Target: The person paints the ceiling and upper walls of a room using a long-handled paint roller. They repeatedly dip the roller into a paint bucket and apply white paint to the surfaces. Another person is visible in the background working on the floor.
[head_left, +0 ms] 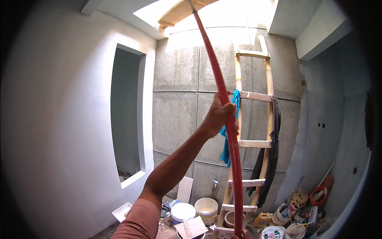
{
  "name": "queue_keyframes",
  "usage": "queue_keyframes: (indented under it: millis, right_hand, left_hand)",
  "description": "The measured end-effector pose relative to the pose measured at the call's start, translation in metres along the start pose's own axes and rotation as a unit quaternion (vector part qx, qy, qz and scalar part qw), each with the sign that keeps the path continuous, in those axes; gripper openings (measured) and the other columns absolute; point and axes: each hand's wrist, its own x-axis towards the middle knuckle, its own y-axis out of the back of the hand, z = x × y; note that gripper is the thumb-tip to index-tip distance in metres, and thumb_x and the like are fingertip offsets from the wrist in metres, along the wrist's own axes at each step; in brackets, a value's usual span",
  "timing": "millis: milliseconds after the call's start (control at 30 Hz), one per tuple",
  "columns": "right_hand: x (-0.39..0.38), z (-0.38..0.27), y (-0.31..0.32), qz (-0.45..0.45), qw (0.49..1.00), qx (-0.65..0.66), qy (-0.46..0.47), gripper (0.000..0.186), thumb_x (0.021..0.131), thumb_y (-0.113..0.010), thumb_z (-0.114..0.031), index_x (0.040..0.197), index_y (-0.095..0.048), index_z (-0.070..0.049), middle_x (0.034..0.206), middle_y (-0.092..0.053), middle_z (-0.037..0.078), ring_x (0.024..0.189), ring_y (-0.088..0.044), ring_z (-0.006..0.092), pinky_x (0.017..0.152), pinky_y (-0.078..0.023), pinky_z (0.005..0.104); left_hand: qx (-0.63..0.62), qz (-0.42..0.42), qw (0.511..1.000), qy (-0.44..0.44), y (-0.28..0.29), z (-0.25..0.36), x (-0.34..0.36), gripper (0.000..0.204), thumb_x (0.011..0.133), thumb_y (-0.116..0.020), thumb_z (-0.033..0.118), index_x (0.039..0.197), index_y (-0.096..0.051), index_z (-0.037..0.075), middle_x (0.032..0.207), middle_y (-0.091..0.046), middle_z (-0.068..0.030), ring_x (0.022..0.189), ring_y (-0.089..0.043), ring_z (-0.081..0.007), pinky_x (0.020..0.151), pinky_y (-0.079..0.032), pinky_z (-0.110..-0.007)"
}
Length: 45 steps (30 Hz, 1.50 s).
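A long red pole [217,75] rises steeply from the lower edge toward the bright opening overhead. My left hand [220,113] is wrapped around its middle, the arm stretched up and forward. Low at the bottom edge, my right hand [246,234] shows only in part, closed around the pole's lower end. At the top, the pole's narrow grey end overlaps a wooden board [179,15]; whether they touch, I cannot tell. Just beyond my left hand, a blue cloth [225,148] hangs on a bamboo ladder [269,79].
The ladder leans on a grey concrete wall [175,115], with dark clothing [274,135] over it. White buckets [206,205], a yellow jerrycan [262,219] and coiled rope [298,196] crowd the floor. A window opening [129,107] pierces the pale left wall [71,131].
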Motion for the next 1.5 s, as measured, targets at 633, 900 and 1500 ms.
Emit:
queue_keyframes:
  millis: [633,900,1500]
  right_hand:
    - [0.042,-0.057,0.010,-0.064,0.987,-0.017,-0.148,0.033,0.084,-0.062,-0.017,0.112,-0.055,-0.002,0.081,-0.061,0.004,0.070,-0.055,0.0115,0.059,-0.044,0.0307]
    - [0.020,-0.016,0.041,-0.046,0.991,-0.009,-0.128,0.034,0.085,-0.060,-0.019,0.114,-0.056,-0.002,0.078,-0.060,0.003,0.067,-0.054,0.0108,0.057,-0.044,0.0266]
    - [-0.021,0.056,0.208,-0.032,0.987,0.070,-0.139,0.031,0.090,-0.055,-0.015,0.116,-0.046,-0.002,0.063,-0.045,-0.005,0.045,-0.038,0.0024,0.038,-0.030,0.0190]
  left_hand:
    - [0.032,0.059,0.998,0.002,0.040,0.007,0.027,0.049,0.084,-0.048,0.008,0.123,-0.019,0.003,0.075,-0.047,-0.0096,0.047,-0.057,-0.0223,0.042,-0.054,-0.043]
    - [0.018,0.022,0.999,0.021,-0.003,-0.007,0.016,0.051,0.084,-0.048,0.008,0.124,-0.016,0.003,0.076,-0.047,-0.0101,0.048,-0.057,-0.0231,0.043,-0.054,-0.042]
    - [0.037,-0.049,0.998,0.012,-0.190,-0.050,0.035,0.048,0.086,-0.049,0.008,0.117,-0.013,0.003,0.078,-0.047,-0.0112,0.050,-0.060,-0.0237,0.046,-0.057,-0.039]
